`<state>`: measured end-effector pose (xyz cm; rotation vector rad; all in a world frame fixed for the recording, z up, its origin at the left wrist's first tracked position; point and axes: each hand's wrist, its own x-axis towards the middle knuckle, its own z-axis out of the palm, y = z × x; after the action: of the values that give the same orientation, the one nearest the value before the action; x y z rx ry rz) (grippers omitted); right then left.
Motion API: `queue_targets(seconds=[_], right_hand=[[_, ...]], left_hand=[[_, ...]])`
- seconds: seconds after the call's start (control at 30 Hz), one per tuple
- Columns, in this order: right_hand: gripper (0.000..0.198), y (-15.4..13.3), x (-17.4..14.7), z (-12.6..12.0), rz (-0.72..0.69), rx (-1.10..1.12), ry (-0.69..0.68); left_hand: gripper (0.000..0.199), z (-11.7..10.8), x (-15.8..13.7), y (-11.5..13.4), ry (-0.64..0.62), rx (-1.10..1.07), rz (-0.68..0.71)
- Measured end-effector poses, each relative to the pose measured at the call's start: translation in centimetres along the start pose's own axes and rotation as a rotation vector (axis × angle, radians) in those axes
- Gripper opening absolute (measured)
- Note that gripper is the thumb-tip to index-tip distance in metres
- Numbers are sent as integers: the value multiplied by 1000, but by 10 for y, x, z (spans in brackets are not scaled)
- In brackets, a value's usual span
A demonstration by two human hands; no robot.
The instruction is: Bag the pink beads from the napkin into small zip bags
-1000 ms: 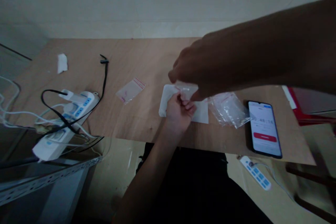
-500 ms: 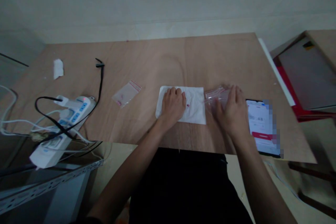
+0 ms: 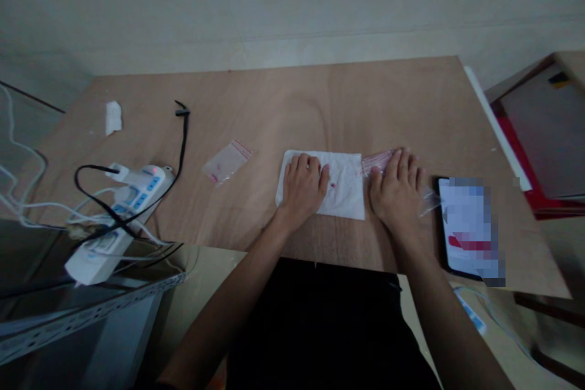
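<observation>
A white sheet [image 3: 347, 189], like folded tissue or cloth, lies on the table with a small dark red piece [image 3: 333, 186] on it. My left hand [image 3: 305, 184] rests on the left half of this sheet, fingers stretched forward and thumb apart. To the right, my right hand [image 3: 398, 192] lies over a stack of clear zip-lock bags [image 3: 375, 162] with red seal lines. Its fingers are spread and cover much of the bags. Another clear zip-lock bag [image 3: 227, 163], with small reddish bits inside, lies apart to the left.
A phone [image 3: 468, 225] lies to the right of my right hand, near the front edge. At left, a white power strip [image 3: 123, 219] carries plugs and tangled cables. A black strap-like cord [image 3: 184, 140] and a white paper scrap [image 3: 113, 117] lie farther back.
My right hand has flattened onto the bags with its fingers spread wider, and clear plastic now shows at its right side. My left hand stays on the sheet. The view has shifted slightly.
</observation>
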<state>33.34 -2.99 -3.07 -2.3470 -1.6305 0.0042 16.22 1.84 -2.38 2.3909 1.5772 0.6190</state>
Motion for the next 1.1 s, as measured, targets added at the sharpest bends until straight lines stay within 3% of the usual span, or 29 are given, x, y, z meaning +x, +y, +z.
queue_targets(seconds=[0.17, 0.3, 0.4, 0.5, 0.57, 0.63, 0.7, 0.87, 1.1], right_hand=[[69, -1, 36, 6, 31, 42, -39], [70, -3, 52, 5, 40, 111, -15], [69, -3, 48, -1, 19, 152, 61], [67, -2, 41, -7, -6, 171, 94], [65, -2, 38, -9, -14, 172, 93], [62, -3, 35, -11, -23, 172, 131], [60, -4, 31, -14, -35, 179, 183], [56, -5, 16, -19, -84, 233, 283], [46, 0, 10, -17, -93, 323, 352]], left_hand=[[30, -6, 1, 2, 12, -71, 13], [29, -17, -2, 1, 116, -170, 22], [31, -28, -4, -17, 267, -176, -55], [28, -41, -4, -52, 360, -63, -242], [31, -49, -2, -77, 324, 91, -429], [43, -55, 3, -95, 157, 241, -599], [53, -60, 9, -105, -4, 340, -674], [68, -62, 25, -108, -112, 392, -719], [57, -64, 27, -116, -167, 363, -660]])
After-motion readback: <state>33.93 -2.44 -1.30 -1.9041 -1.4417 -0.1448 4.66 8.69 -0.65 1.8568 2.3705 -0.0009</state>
